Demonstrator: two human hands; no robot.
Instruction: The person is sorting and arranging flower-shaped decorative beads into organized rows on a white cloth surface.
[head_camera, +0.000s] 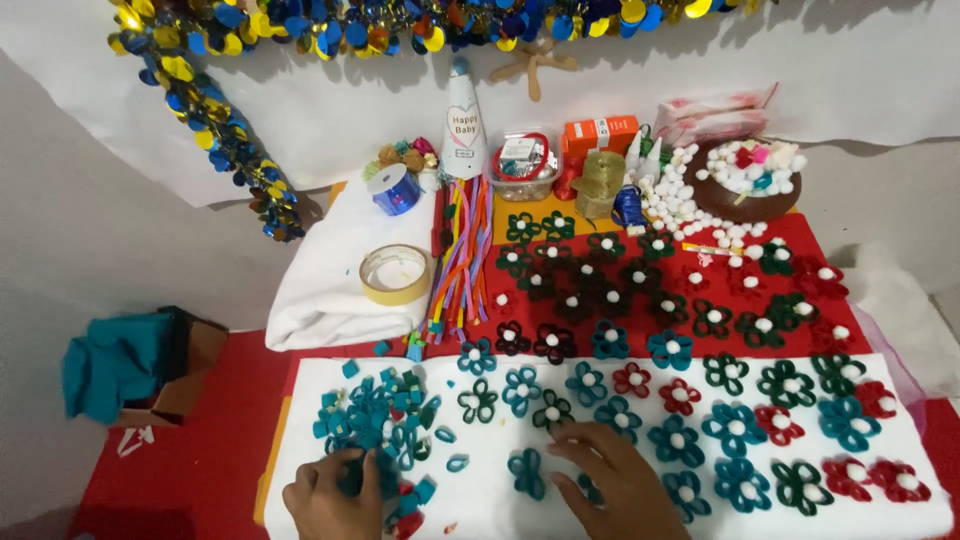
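My left hand (328, 493) rests on a heap of small teal felt loops (375, 415) at the near left of a white sheet (620, 510), fingers curled among the pieces. My right hand (612, 480) lies flat beside a teal felt flower without a centre (527, 472), fingers pressing on the sheet and partly covering another teal piece (590, 489). Rows of finished felt flowers with white pompom centres (735, 428), teal, red and green, fill the sheet to the right.
More dark flowers (600, 285) lie on red cloth behind. A tape roll (395, 274), coloured pipe cleaners (458, 255), blue ribbon spool (395, 189), paper cone hat (462, 122), a bowl of pompoms (748, 180) and small boxes stand further back. A cardboard box with teal cloth (130, 365) sits left.
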